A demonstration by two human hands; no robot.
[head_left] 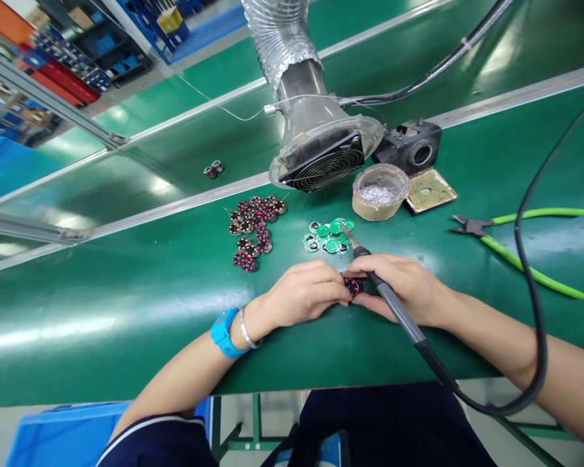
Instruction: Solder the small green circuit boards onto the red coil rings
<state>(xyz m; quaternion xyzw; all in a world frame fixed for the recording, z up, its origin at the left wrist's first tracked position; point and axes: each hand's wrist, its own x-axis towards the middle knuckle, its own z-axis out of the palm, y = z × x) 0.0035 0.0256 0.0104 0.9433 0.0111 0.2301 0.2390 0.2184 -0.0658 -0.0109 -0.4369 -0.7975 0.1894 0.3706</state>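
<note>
My left hand (306, 293) is closed, its fingertips pinching a small round motor stator (353, 287) with red and black windings. My right hand (411, 285) grips a soldering iron (398, 307), and its thumb and fingertips also touch the stator's right side. The iron's tip points up and away, over several small green ring-shaped circuit boards (333, 245) lying just beyond the hands. Left of these boards, a group of similar stators (257, 214) with copper and red windings rests on the green tabletop (141, 311).
Above the boards hangs a fume extractor fan (324, 165) on a foil duct. Behind my right hand stand a tape-roll cup (379, 194) of metallic scraps, a square sponge tray (433, 190) and a black holder (411, 146). Green-handled cutters (477, 227) lie right; the iron's cable (528, 259) loops nearby.
</note>
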